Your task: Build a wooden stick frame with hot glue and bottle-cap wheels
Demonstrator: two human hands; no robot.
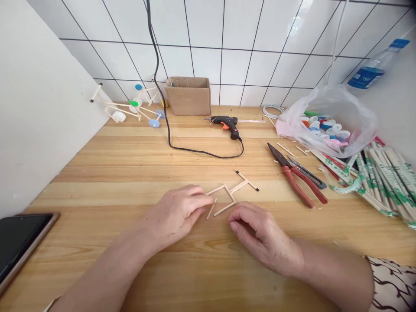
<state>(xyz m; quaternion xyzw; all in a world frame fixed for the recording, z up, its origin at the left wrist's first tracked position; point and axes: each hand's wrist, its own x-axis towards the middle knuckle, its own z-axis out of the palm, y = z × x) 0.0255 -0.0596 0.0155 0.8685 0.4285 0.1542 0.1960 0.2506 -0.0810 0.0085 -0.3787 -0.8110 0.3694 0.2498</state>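
White square tiles with dark joints form the wall (206,21) behind a pale, wood-grained counter (130,182). On the right, a translucent plastic bag (360,112) of coloured bottle caps sits beyond a spread of green-and-white paper-wrapped sticks (390,177). An open brown cardboard box (191,99) is by the wall, with wooden-stick models fitted with bottle-cap wheels (154,123) to its left. A dark-screened phone (26,234) lies at the left edge.

Two bare hands are low over the middle. The left hand (182,208) has its fingertips at the left end of a small pale wooden-stick frame (238,187); whether they pinch it or merely rest there, I cannot tell. The right hand (266,242) is loosely curled just beside the frame's near corner, nothing visible in its grip, though its palm is hidden.

Red-handled black pliers (286,166) lie to the right, and a black glue gun with an orange trigger (229,121) farther back. The frame lies flat, a black-tipped crosspiece at its far end and two arms opening towards the left hand. Smallest here, a short loose stick (212,209) lies between those arms.

The step in hand looks like positioning or checking these pieces. Moving either would call for a light fingertip pinch, without straining the thin joints.
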